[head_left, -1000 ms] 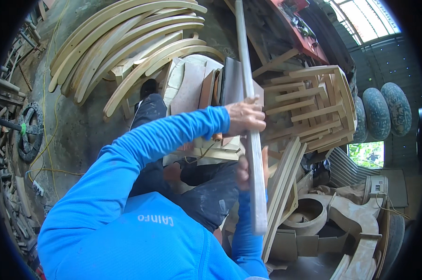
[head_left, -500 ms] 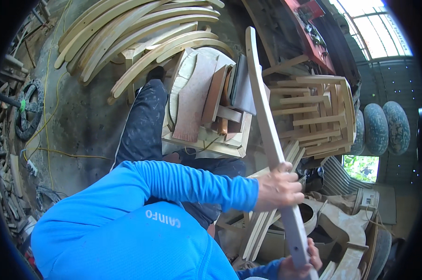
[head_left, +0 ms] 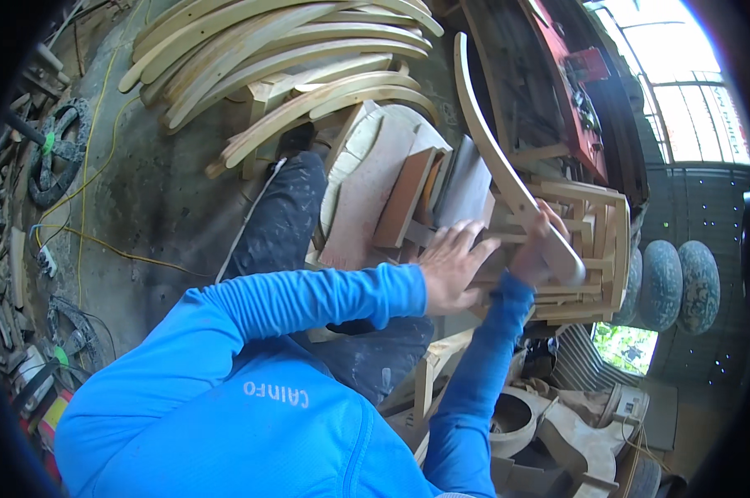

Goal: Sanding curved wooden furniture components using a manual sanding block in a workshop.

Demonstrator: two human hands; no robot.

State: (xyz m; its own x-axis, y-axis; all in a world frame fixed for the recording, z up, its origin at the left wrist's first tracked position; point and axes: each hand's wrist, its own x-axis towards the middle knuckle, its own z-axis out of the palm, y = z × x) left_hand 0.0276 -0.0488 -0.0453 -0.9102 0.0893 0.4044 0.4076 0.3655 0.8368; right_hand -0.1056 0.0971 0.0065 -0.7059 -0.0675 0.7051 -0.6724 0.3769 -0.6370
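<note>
Hands: our right hand [head_left: 534,253] is gripping the curved wooden slat [head_left: 495,149] near its lower end; our left hand [head_left: 451,264], fingers spread, is holding nothing, hovering beside it as if to steady it.

Single view, head-worn fisheye, left camera of a side-by-side pair. Looks steeply down over blue-sleeved shoulders and arms, which come in from the lower edge. Close on left hand [head_left: 451,264] and right hand [head_left: 534,253] at picture centre, gripping curved wooden slat [head_left: 495,153]. Concrete floor [head_left: 155,199] farther off, upper left. Straight edges bend toward black rim. No second view to overlap.
</note>
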